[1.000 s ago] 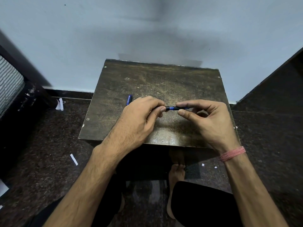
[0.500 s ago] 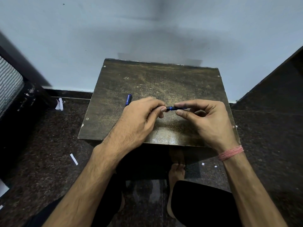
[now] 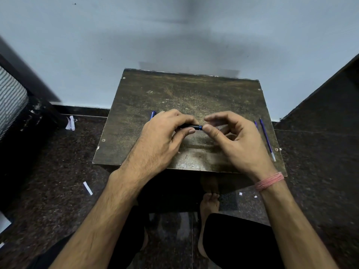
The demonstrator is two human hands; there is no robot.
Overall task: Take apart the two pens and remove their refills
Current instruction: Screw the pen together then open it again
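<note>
A dark pen with a blue ring (image 3: 197,127) is held level just above the worn wooden table (image 3: 194,90), between both hands. My left hand (image 3: 165,138) wraps the barrel, which is mostly hidden in the fist. My right hand (image 3: 235,142) pinches the pen's right end between thumb and forefinger. A second blue pen part (image 3: 152,115) lies on the table behind my left hand, mostly hidden. Two thin blue refills lie near the table's right edge, a long one (image 3: 267,139) and a partly hidden one (image 3: 256,124).
The small table stands against a pale wall (image 3: 174,35). Around it is dark speckled floor with paper scraps (image 3: 87,188). A dark unit (image 3: 15,105) stands at the left. My knees and a bare foot (image 3: 208,206) are below the table's front edge.
My right fingers have slid left along the pen, so less of it shows between the hands. The refills at the right edge have come into view.
</note>
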